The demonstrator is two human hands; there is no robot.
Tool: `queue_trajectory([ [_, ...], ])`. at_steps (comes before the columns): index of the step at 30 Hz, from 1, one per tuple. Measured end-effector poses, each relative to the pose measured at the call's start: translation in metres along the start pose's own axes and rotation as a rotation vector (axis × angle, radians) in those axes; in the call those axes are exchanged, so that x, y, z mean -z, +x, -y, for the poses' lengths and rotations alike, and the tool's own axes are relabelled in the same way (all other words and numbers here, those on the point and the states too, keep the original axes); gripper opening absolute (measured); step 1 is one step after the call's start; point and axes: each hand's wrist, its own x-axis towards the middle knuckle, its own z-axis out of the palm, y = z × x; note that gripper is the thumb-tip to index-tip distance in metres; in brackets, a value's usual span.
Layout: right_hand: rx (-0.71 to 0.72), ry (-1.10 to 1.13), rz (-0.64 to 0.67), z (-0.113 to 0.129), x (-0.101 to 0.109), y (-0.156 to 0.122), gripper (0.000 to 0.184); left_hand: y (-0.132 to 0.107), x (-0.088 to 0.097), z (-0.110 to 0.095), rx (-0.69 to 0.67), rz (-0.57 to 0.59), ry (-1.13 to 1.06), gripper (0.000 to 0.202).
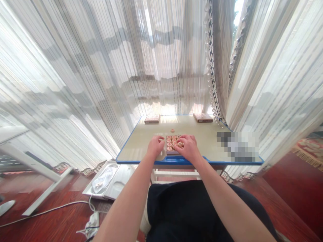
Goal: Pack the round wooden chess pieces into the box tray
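Note:
A shallow box (172, 153) stands near the front edge of the table, filled with rows of round wooden Chinese chess pieces (169, 144) with red markings. My left hand (155, 146) rests on the tabletop just left of the box, fingers loosely bent and apart from the thumb, holding nothing. Over the box's right side, my right hand (188, 146) has its thumb and fingertips closed around one chess piece (180, 144). That hand hides the right part of the box. A single loose chess piece (172, 130) lies on the table beyond the box.
The pale table (136, 148) has a blue rim. Flat boxes stand at its back left (152, 119) and back right (203, 117). A blurred-out object (237, 146) lies at the right. Curtains (171, 74) hang behind. A white box (108, 179) and cables are on the floor.

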Motion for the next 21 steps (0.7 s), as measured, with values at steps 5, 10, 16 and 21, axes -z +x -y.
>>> queue_trajectory([
  [5, -0.048, 0.039, 0.039, -0.0003, -0.0014, 0.0036, 0.026, 0.0005, 0.0015, -0.0024, 0.008, -0.003, -0.014, 0.030],
  [10, -0.111, 0.043, 0.048, -0.0015, -0.0022, 0.0050, 0.026, -0.0004, 0.0023, -0.0033, -0.001, -0.003, -0.014, 0.028],
  [16, -0.128, 0.049, 0.080, -0.0027, -0.0055, 0.0067, 0.026, -0.0014, 0.0033, -0.0043, 0.007, 0.009, -0.036, 0.027],
  [21, -0.101, 0.026, 0.056, -0.0054, -0.0092, 0.0072, 0.026, -0.0017, 0.0044, -0.0066, 0.013, 0.005, -0.039, 0.025],
])
